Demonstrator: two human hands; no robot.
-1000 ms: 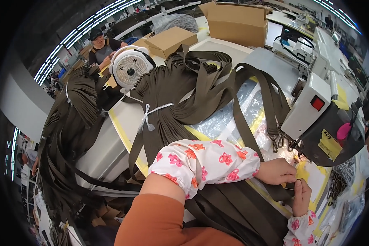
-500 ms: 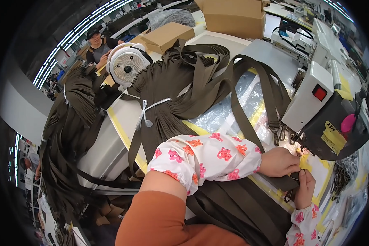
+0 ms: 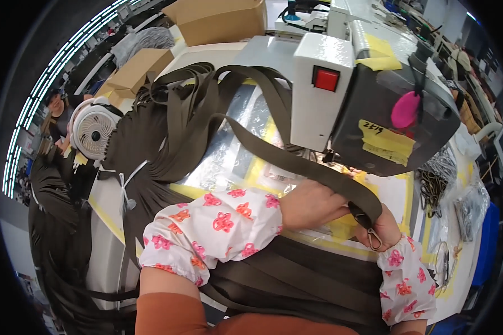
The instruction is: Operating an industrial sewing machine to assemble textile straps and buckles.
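Observation:
A dark olive webbing strap (image 3: 302, 162) arches from the pile over to my hands, with a metal snap hook (image 3: 374, 240) hanging at its end. My right hand (image 3: 387, 228) is closed around the strap beside the hook, its fingers partly hidden behind the webbing. My left hand (image 3: 313, 205) is closed too, its fingertips pinching at the strap's end just left of the hook. Both hands are in front of a sewing machine (image 3: 322, 111) with a white head, red switch and dark cover. More straps (image 3: 296, 279) lie beneath my left forearm.
A tied bundle of straps (image 3: 145, 128) covers the table's left side, and another hangs off its edge. A white fan (image 3: 95, 134) stands behind, near a seated person (image 3: 60, 114). Cardboard boxes (image 3: 218, 22) sit at the back. Metal hooks (image 3: 432, 190) lie at the right.
The view has swung right, so the machine appears nearer the middle. My right hand has risen with the strap and hook, which now show in front of it. Both hands stay close together.

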